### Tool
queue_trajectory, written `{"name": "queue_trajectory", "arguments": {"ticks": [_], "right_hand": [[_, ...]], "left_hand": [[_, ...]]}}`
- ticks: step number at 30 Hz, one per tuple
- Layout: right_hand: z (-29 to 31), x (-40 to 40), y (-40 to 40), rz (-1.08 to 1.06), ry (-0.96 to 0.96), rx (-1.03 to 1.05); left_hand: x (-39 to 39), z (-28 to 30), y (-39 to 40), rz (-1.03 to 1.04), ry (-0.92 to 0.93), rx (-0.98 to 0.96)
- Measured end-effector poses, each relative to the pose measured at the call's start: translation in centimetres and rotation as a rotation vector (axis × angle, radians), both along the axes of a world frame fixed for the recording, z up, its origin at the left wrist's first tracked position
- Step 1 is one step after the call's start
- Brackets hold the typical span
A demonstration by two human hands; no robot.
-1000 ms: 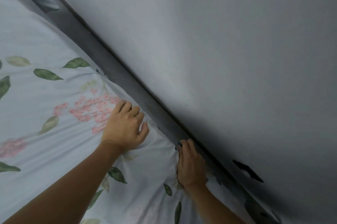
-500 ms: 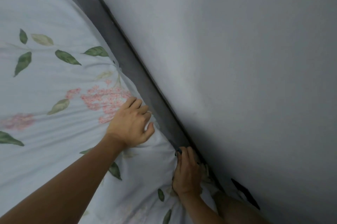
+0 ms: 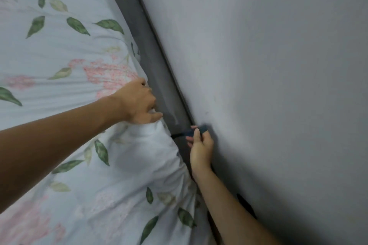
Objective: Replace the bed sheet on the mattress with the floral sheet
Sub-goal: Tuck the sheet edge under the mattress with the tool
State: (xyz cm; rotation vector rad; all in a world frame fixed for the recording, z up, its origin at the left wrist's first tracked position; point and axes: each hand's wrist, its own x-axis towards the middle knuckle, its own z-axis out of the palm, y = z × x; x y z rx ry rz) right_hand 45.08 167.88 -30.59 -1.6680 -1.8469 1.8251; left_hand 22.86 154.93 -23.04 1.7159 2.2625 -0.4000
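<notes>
Head view: the floral sheet (image 3: 65, 49), pale blue with green leaves and pink flower clusters, covers the mattress across the whole left side of the picture, pulled into long wrinkles that run toward the hands, with a looser, bunched fold at its edge between the two arms. The left hand (image 3: 137, 103) reaches across the sheet to that edge; its fingers (image 3: 144, 85) are curled down over the edge and out of sight, and its thumb presses the cloth, so it grips the floral sheet where the sheet meets the gap. Just beside this edge runs a grey bed frame (image 3: 147, 53), a narrow slanted band that stands between the mattress and the grey wall (image 3: 268, 85), leaving little room. The right hand (image 3: 201, 149) is in this narrow space, close against the wall, its fingers closed round a small dark blue object (image 3: 196, 131) whose dark end points toward the sheet's edge; what the object is cannot be told. Lower along the foot of the wall lies a dark shape (image 3: 246, 208), partly hidden behind the right forearm.
</notes>
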Motion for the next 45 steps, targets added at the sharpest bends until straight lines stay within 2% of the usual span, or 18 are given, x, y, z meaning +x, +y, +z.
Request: {"name": "queue_trajectory", "arguments": {"ticks": [3,7,12,14,18,19,20,23,25,29,30,33,35,38,41,43,45], "right_hand": [[-0.7,-2.4,1.1,-0.021,0.073,-0.134],[-3.1,-3.7,1.0,-0.025,-0.018,-0.275],[-4.2,-5.7,-2.6,0.408,-0.161,-0.505],[-5.5,-6.3,-2.4,0.481,-0.207,-0.501],[-5.2,-6.1,1.7,0.111,-0.098,-0.365],[-5.4,-5.7,2.4,0.081,-0.091,-0.325],[-5.5,-5.4,2.4,0.134,-0.117,-0.319],[-6.6,-4.0,-0.7,0.482,-0.264,-0.453],[-7.3,-3.5,-2.2,0.486,-0.251,-0.486],[-6.4,-4.5,0.5,0.055,-0.065,-0.334],[-5.4,-5.2,1.5,0.017,-0.019,-0.31],[-2.2,-7.6,3.4,0.108,0.117,-0.274],[-0.8,-9.4,3.0,0.193,0.132,-0.229],[0.9,-12.1,0.6,0.268,0.115,-0.113],[3.2,-15.5,-2.3,0.306,0.137,0.073],[4.8,-18.8,-4.7,0.331,0.114,0.219],[5.4,-22.3,-7.3,0.341,0.064,0.33]], "left_hand": [[0.3,1.6,-1.0,-0.025,-0.015,0.088],[0.9,4.2,-2.0,-0.007,-0.012,0.156],[0.7,4.6,-2.7,-0.029,-0.011,0.246],[0.6,4.0,-2.6,-0.031,-0.015,0.245],[0.4,2.9,-2.2,-0.027,-0.022,0.211],[0.3,2.8,-2.2,-0.031,-0.024,0.213],[0.3,2.7,-2.2,-0.034,-0.024,0.216],[0.3,2.7,-2.4,-0.029,-0.014,0.23],[0.5,2.7,-2.3,-0.02,-0.021,0.243],[0.8,2.4,-2.0,0.024,-0.082,0.193],[0.8,2.0,-1.8,0.035,-0.084,0.171],[0.8,0.4,-1.4,0.068,-0.077,0.081],[0.2,-0.1,-1.2,0.086,-0.119,0.04],[-2.9,0.3,-2.3,0.115,-0.197,0.199],[-9.8,0.8,-5.3,0.347,-0.02,0.382],[-14.9,1.0,-7.4,0.54,0.042,0.388],[-19.0,0.5,-8.4,0.557,0.08,0.339]]}}
